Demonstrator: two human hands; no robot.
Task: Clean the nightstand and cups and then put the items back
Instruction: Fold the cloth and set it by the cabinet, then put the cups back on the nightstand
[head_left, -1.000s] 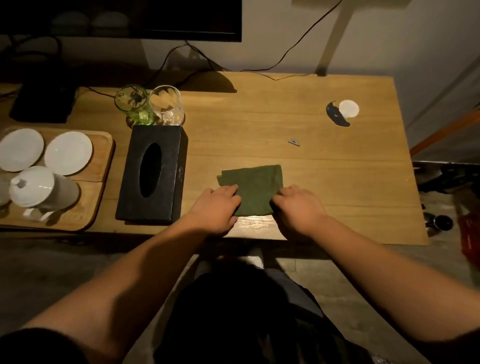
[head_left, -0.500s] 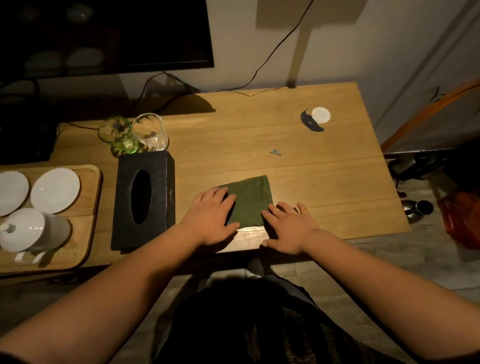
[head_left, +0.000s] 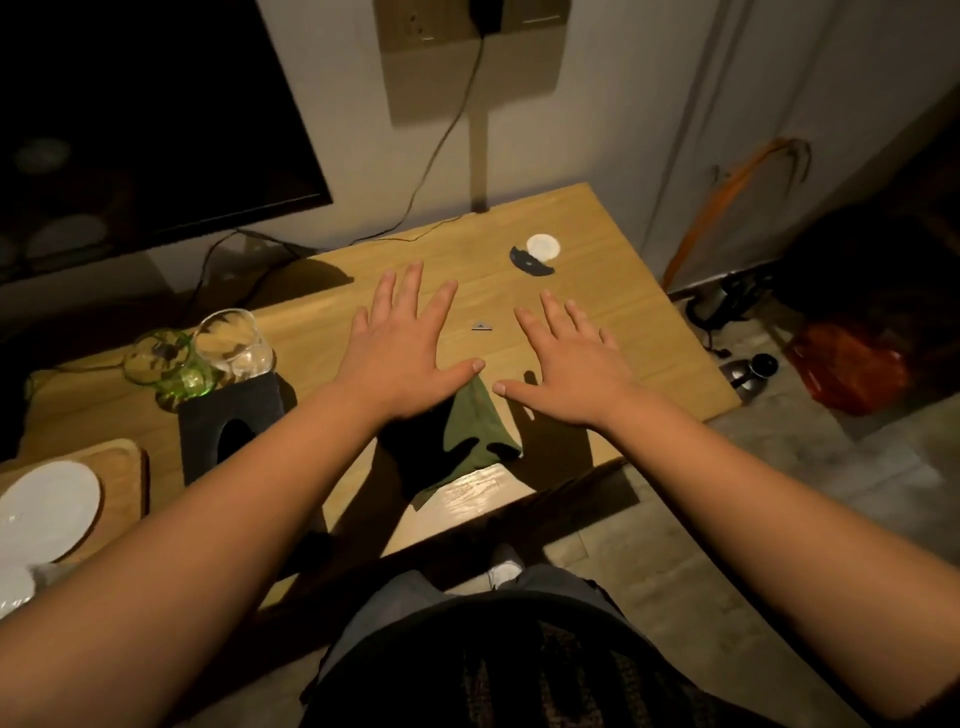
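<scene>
Hands raised off the cloth: half a second earlier both palms pressed the folded green cloth flat at the near edge of the nightstand; now both are lifted and spread above the wood, farther from the body, and the cloth lies released beneath the wrists, partly in shadow. The view has also tipped up and swung right, so more wall and floor show.

Left hand: fully open, fingers splayed, palm down, holding nothing; its thumb tip sits over the far corner of the cloth, and whether it touches cannot be told. Right hand: likewise fully open, palm down and empty, just right of the cloth.

Cups: a green glass cup and a clear glass cup stand side by side, touching or nearly so, at the far end of the black tissue box, left of the hands. A wooden tray with a white saucer lies at the near left. A small white disc and a dark curved scrap rest at the far right; a tiny triangular fragment lies between the hands.

Judgement: letting go of the cloth suggests a wiping pass is finished.
</scene>
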